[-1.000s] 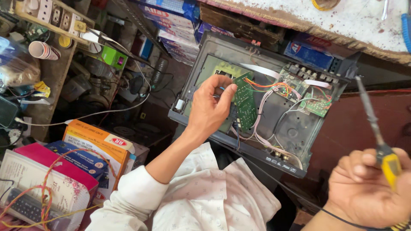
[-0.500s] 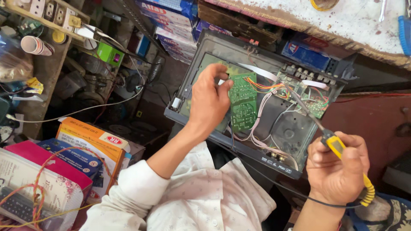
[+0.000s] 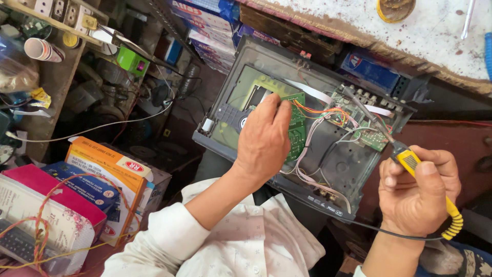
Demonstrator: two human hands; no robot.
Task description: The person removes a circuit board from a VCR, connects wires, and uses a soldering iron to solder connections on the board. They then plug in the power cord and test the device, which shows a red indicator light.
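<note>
An opened black disc-player chassis (image 3: pixel 225 107) rests tilted in front of me, showing green circuit boards and coloured wires. My left hand (image 3: pixel 264 138) lies palm-down on the central green circuit board (image 3: pixel 296 128), holding it. My right hand (image 3: pixel 417 192) grips a yellow-handled soldering iron (image 3: pixel 410 161). Its metal tip (image 3: pixel 353 100) points up-left at the small green board (image 3: pixel 371 136) near the chassis's rear connectors. A black cord runs from the iron's handle under my right wrist.
Stacked cardboard boxes (image 3: pixel 110 174) and a pink box with orange wire (image 3: pixel 46 205) sit at lower left. A shelf with sockets (image 3: pixel 61 13), a paper cup (image 3: pixel 43 50) and a green adapter (image 3: pixel 132 60) is upper left. A white worn tabletop (image 3: pixel 425 31) runs along the upper right.
My right hand has brought the soldering iron down and left, from held upright away from the chassis to its tip over the small board. My left hand stays on the central board.
</note>
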